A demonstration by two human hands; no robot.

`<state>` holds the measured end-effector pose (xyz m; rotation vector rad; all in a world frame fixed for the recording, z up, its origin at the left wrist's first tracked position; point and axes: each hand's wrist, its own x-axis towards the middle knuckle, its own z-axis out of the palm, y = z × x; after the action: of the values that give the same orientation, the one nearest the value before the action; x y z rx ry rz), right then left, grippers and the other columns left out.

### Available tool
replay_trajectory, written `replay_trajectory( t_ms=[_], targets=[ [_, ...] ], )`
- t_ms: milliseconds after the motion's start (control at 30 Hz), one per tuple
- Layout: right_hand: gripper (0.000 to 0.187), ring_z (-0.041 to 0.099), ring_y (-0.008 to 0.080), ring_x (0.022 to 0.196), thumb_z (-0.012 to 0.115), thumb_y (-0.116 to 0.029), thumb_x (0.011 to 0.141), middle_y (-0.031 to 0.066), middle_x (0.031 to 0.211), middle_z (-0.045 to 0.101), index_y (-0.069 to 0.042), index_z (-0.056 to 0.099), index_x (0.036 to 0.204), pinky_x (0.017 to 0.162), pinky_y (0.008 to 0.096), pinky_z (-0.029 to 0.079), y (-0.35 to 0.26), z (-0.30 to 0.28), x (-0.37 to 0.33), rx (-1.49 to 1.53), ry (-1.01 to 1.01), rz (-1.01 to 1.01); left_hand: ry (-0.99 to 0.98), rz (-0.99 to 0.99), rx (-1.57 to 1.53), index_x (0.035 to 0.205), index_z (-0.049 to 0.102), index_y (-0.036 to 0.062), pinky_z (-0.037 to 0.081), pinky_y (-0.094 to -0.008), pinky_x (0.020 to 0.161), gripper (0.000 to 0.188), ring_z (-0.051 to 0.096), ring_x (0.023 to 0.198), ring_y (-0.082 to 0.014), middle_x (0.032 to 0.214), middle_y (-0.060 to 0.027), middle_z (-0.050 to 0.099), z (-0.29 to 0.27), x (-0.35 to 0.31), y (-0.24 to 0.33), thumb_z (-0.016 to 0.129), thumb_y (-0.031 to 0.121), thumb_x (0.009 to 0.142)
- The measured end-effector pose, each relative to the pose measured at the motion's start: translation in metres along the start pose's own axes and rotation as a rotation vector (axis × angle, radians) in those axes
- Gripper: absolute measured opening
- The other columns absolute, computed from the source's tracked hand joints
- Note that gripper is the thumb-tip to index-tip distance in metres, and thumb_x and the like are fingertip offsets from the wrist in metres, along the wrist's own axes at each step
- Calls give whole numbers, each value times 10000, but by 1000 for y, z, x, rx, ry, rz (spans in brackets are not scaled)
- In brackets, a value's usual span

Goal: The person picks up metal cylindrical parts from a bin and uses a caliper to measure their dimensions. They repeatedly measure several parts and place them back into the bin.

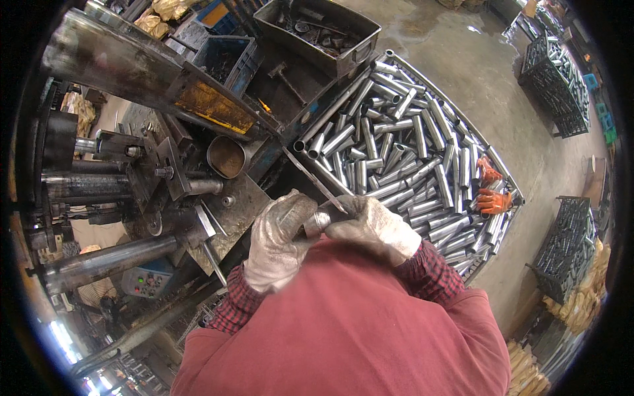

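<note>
In front of my chest, both gloved hands are closed around a short shiny metal tube [317, 223]. My left hand [281, 231], in a soiled white glove, grips it from the left. My right hand [373, 228], in a matching glove, has its fingers curled over the other end. The gloves hide much of the tube. A long thin metal strip [312, 175] slants down to the fingers of my right hand; whether they touch it I cannot tell. Just beyond lies a large bin's load of loose cut metal tubes [396, 152].
A machine with thick steel shafts [112, 261] and a metal cup [226, 157] stands at left. Beyond are a hammer [287, 84], a blue crate [228, 63] and a metal tub [360, 56]. Orange gloves [493, 201] lie on the tubes. Filled wire baskets [561, 247] line the right.
</note>
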<state>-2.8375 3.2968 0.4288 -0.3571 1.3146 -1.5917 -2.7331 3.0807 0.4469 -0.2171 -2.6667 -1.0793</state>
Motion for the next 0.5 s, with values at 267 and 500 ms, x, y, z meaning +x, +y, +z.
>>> replay_trajectory(
  t_ms=[267, 500],
  targets=[
    [435, 679, 105, 1069, 838, -201, 979, 63, 1183, 805, 25, 757, 1340, 978, 298, 560, -1, 3, -7, 86, 93, 28, -81, -126, 25, 1344, 712, -1, 596, -486, 1044, 660, 723, 1178, -419, 1288, -208, 739, 3, -9, -7, 971, 110, 747],
    [459, 693, 195, 1158, 760, -335, 1075, 128, 1282, 752, 57, 745, 1314, 1044, 358, 547, 10, -8, 0, -80, -16, 73, -135, -365, -85, 1445, 663, 7, 582, -412, 1095, 791, 735, 1253, -304, 1343, -162, 746, 6, -17, -8, 998, 107, 736]
  ],
)
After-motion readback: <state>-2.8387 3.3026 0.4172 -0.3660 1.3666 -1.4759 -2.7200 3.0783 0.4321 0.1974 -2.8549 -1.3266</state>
